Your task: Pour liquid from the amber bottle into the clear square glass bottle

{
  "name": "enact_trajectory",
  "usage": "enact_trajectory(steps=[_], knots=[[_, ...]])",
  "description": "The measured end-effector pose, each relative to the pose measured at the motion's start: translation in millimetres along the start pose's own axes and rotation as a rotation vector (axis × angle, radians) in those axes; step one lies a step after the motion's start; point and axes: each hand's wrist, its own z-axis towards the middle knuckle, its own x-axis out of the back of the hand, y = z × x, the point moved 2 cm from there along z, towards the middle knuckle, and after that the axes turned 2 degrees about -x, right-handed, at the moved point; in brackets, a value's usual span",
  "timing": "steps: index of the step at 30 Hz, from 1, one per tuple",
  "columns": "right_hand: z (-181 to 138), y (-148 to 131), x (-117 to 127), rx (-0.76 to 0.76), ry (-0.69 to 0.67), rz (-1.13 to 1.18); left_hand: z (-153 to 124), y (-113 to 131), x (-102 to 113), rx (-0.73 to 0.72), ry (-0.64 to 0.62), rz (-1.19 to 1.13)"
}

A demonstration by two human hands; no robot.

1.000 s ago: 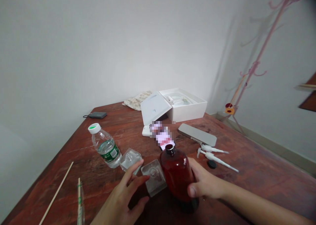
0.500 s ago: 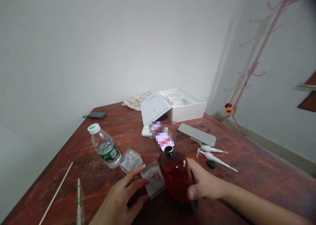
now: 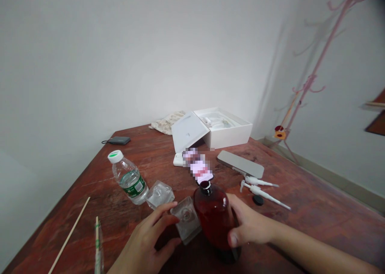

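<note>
My right hand (image 3: 248, 225) wraps around an open, uncapped dark red bottle (image 3: 214, 214) that leans slightly left on the wooden table (image 3: 315, 210). My left hand (image 3: 147, 244) grips a small clear square glass bottle (image 3: 186, 220) that stands right against the red bottle's left side. A second clear square glass bottle (image 3: 160, 194) stands just behind my left fingers. A plastic water bottle (image 3: 128, 178) with a white cap and green label leans to its left.
Two white pump dispensers (image 3: 261, 188) and a black cap (image 3: 258, 200) lie right of the red bottle. A grey flat case (image 3: 240, 164), an open white box (image 3: 218, 127), a phone (image 3: 200, 168), chopsticks (image 3: 70, 234) and a pink coat stand (image 3: 313, 69) are around.
The red bottle has tipped a little further left toward the small glass bottle. My left fingers have closed more tightly on the glass bottle.
</note>
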Motion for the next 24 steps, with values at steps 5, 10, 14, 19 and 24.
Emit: enact_trajectory(steps=[5,10,14,19,24], knots=[[1.1,-2.1,-1.5,-0.004,-0.004,-0.007,-1.8,2.9,-2.3,0.023,0.005,-0.032],[0.3,-1.5,-1.5,0.0,0.005,-0.001,-0.8,2.6,-5.3,0.037,0.004,-0.048],[0.1,-0.2,-0.8,-0.012,0.005,-0.01,-0.8,2.5,-4.7,0.038,0.01,-0.045],[1.0,-0.9,-0.9,-0.015,-0.01,-0.02,-0.2,1.0,-5.3,0.037,0.005,-0.045],[0.6,-2.1,-1.5,-0.022,-0.006,-0.015,0.1,0.1,-6.3,0.046,-0.009,-0.059]])
